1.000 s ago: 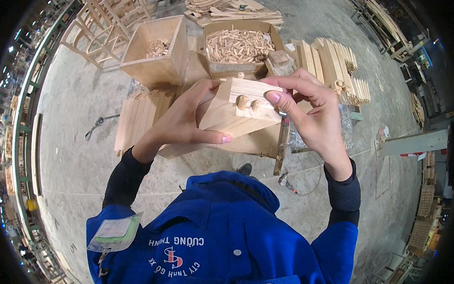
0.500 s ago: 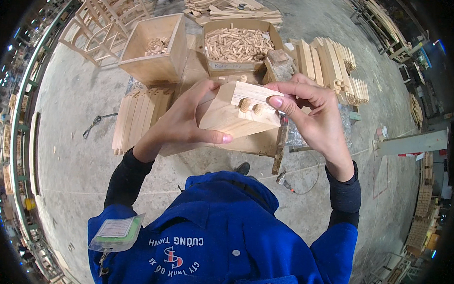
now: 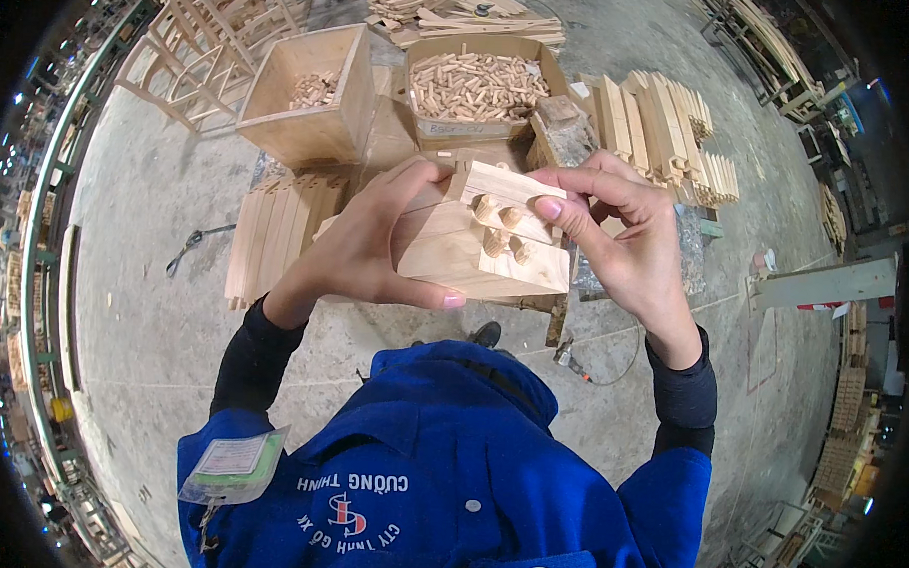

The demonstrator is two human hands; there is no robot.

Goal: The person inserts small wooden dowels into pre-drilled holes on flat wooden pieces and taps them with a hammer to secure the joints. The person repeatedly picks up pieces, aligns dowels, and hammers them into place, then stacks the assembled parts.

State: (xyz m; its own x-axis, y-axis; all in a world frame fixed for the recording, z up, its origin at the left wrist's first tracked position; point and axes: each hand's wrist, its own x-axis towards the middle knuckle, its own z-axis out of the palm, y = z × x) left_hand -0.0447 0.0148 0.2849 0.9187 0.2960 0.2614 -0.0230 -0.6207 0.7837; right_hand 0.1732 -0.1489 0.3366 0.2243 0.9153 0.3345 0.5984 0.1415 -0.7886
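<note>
My left hand (image 3: 361, 246) grips a stack of pale wooden blocks (image 3: 446, 249) from the left and underneath. Several short wooden dowels (image 3: 501, 231) stick out of the blocks' end faces. My right hand (image 3: 626, 240) holds the top block (image 3: 503, 186) at its right end, fingertips by the dowels. Both hands are raised in front of my chest, above a low wooden workbench (image 3: 276, 233).
Two open wooden boxes stand beyond the hands: the left box (image 3: 306, 94) holds a few dowels, the right box (image 3: 476, 84) is heaped with dowels. Cut wooden pieces (image 3: 660, 121) are stacked at the right, wooden frames (image 3: 198, 35) at the far left. Concrete floor (image 3: 143, 303) surrounds the bench.
The blocks have stayed in both hands; my right fingers shifted slightly along the top block by the dowels. The view drifted a little.
</note>
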